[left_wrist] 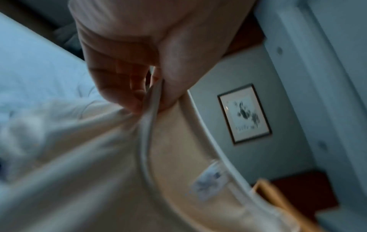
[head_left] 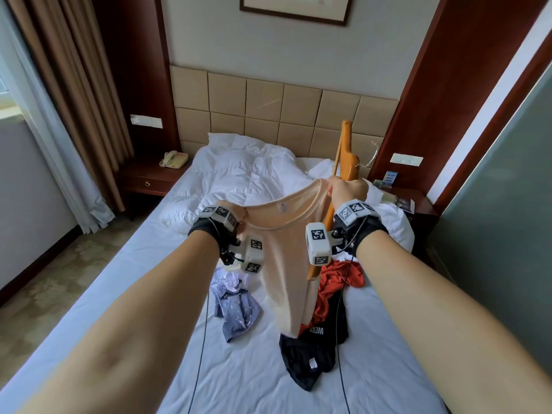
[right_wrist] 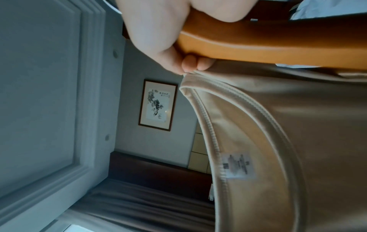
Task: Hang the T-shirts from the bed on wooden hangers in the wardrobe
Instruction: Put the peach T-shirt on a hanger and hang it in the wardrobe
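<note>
Beige T-shirt (head_left: 286,258) held up mid-frame over bed (head_left: 149,294), collar stretched open. Left hand (head_left: 230,209) pinches collar's left side. Right hand (head_left: 348,189) grips wooden hanger (head_left: 348,156) plus collar's right side. Red shirt (head_left: 337,276), black shirt (head_left: 310,360), bluish shirt (head_left: 236,309) lie below on sheet.

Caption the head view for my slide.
Both hands stretch a beige T-shirt's collar beside a wooden hanger.

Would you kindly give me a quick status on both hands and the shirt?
Left hand pinches collar of beige cotton T-shirt. Right hand grips collar plus orange-brown wooden hanger. Hanger outside shirt. Red, black, blue garments on white bed below.
</note>
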The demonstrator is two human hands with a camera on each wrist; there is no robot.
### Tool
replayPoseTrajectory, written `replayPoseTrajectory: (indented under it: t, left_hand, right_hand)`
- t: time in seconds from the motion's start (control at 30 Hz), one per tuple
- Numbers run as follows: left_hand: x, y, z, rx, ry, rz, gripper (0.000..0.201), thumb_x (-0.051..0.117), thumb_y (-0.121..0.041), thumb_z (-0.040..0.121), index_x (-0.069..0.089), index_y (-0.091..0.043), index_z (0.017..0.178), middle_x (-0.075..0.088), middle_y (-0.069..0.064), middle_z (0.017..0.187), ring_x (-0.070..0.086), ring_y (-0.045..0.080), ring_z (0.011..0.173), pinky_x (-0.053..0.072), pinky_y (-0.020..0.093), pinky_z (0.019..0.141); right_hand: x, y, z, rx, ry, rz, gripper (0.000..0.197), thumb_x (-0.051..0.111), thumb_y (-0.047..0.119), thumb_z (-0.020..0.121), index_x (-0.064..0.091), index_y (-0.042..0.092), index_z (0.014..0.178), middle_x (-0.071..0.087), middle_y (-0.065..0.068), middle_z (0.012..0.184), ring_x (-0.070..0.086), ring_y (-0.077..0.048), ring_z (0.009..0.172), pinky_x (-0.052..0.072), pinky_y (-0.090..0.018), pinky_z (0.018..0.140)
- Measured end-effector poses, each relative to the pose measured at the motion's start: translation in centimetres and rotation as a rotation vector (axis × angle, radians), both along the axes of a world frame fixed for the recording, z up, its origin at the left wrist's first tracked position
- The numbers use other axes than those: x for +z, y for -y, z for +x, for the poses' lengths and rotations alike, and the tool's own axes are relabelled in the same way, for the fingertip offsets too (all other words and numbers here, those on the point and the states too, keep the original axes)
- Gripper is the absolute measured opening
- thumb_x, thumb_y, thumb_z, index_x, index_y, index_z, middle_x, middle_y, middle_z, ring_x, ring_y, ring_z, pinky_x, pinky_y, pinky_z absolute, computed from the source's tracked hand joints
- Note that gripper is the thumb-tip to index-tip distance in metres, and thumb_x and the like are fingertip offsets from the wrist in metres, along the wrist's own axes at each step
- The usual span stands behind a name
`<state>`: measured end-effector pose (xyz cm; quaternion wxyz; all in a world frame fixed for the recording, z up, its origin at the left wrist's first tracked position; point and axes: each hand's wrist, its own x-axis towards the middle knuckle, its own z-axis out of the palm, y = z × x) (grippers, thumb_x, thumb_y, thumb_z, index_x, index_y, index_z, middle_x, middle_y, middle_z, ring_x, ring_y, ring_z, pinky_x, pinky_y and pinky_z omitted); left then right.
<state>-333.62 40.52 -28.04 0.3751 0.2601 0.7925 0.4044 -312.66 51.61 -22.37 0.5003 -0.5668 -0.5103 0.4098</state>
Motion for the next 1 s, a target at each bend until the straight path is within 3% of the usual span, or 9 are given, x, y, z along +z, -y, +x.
replayPoseTrajectory:
  t: [0.13, 0.2, 0.27, 0.33, 0.53, 0.67, 0.73, 0.9, 1.0]
  left_hand:
    - [0.7, 0.4, 0.7, 0.018, 0.292, 0.148, 0.032, 0.056, -0.006, 0.096, 0.056, 0.003, 0.127, 0.060, 0.007, 0.085, 0.066, 0.019, 0.079, 0.055, 0.025, 0.056]
    - [1.7, 1.4, 1.9, -0.028, 0.389, 0.155, 0.017, 0.052, -0.010, 0.100, 0.059, 0.002, 0.109, 0.060, 0.007, 0.078, 0.061, 0.017, 0.065, 0.053, 0.024, 0.056]
    - [2.3, 2.4, 2.6, -0.118, 0.464, 0.116, 0.030, 0.043, -0.016, 0.105, 0.054, 0.000, 0.082, 0.060, 0.008, 0.057, 0.058, 0.016, 0.045, 0.047, 0.021, 0.043]
    - [2.1, 3.2, 3.2, -0.104, 0.529, 0.121, 0.036, 0.044, -0.019, 0.104, 0.052, -0.002, 0.073, 0.054, 0.007, 0.044, 0.053, 0.016, 0.036, 0.043, 0.019, 0.037]
    - [-0.6, 2.2, 5.6, 0.191, 0.602, 0.320, 0.015, 0.059, -0.014, 0.094, 0.059, -0.009, 0.080, 0.059, 0.006, 0.061, 0.053, 0.020, 0.060, 0.050, 0.025, 0.044]
    - [-2.0, 2.1, 8.6, 0.278, 0.574, 0.424, 0.007, 0.065, -0.013, 0.090, 0.062, -0.011, 0.096, 0.060, 0.001, 0.077, 0.057, 0.017, 0.072, 0.052, 0.035, 0.074]
    - [-3.0, 2.1, 10.5, 0.283, 0.543, 0.458, 0.019, 0.062, -0.013, 0.093, 0.063, -0.011, 0.111, 0.060, 0.000, 0.084, 0.057, 0.014, 0.073, 0.050, 0.031, 0.072]
    - [-4.8, 2.4, 14.3, 0.381, 0.665, 0.455, 0.016, 0.063, -0.011, 0.092, 0.067, -0.013, 0.108, 0.063, 0.006, 0.082, 0.060, 0.018, 0.074, 0.051, 0.025, 0.055]
    - [-5.8, 2.1, 16.3, 0.408, 0.660, 0.423, 0.032, 0.063, -0.017, 0.090, 0.063, -0.010, 0.122, 0.061, 0.005, 0.087, 0.060, 0.019, 0.080, 0.052, 0.027, 0.059]
  right_hand:
    - [-1.9, -0.3, 1.0, -0.009, -0.004, -0.048, 0.031, 0.070, 0.023, 0.070, 0.072, 0.002, 0.093, 0.075, -0.012, 0.083, 0.071, -0.029, 0.075, 0.050, -0.028, 0.062]
    - [-2.8, -0.4, 1.7, -0.032, -0.028, -0.076, 0.030, 0.071, 0.022, 0.068, 0.072, 0.004, 0.092, 0.074, -0.010, 0.081, 0.072, -0.029, 0.077, 0.056, -0.033, 0.068]
    - [-3.5, -0.5, 2.7, -0.060, -0.052, -0.111, 0.025, 0.072, 0.019, 0.070, 0.070, 0.006, 0.092, 0.074, -0.010, 0.082, 0.072, -0.029, 0.078, 0.057, -0.034, 0.072]
    - [-4.5, -0.5, 3.8, -0.090, -0.081, -0.155, 0.023, 0.072, 0.017, 0.072, 0.067, 0.008, 0.092, 0.074, -0.011, 0.082, 0.071, -0.030, 0.077, 0.057, -0.036, 0.072]
    - [-7.5, 1.2, 7.4, -0.156, -0.146, -0.212, 0.022, 0.072, 0.015, 0.075, 0.068, 0.011, 0.096, 0.072, -0.002, 0.077, 0.064, -0.020, 0.070, 0.043, -0.028, 0.065]
    - [-10.2, 3.5, 9.9, -0.155, -0.190, -0.225, 0.013, 0.073, 0.011, 0.073, 0.069, 0.011, 0.086, 0.070, 0.000, 0.067, 0.063, -0.017, 0.065, 0.048, -0.028, 0.068]
    - [-11.7, 4.4, 11.2, -0.170, -0.197, -0.254, 0.012, 0.072, 0.009, 0.072, 0.070, 0.008, 0.083, 0.069, -0.001, 0.067, 0.063, -0.019, 0.067, 0.052, -0.033, 0.077]
    - [-14.5, 6.0, 14.7, -0.165, -0.194, -0.278, 0.022, 0.079, 0.020, 0.073, 0.077, 0.016, 0.094, 0.076, -0.002, 0.088, 0.070, -0.022, 0.085, 0.055, -0.039, 0.086]
    - [-15.2, 6.8, 16.9, -0.141, -0.166, -0.243, 0.021, 0.079, 0.025, 0.078, 0.078, 0.018, 0.098, 0.075, -0.002, 0.090, 0.070, -0.021, 0.089, 0.054, -0.036, 0.085]
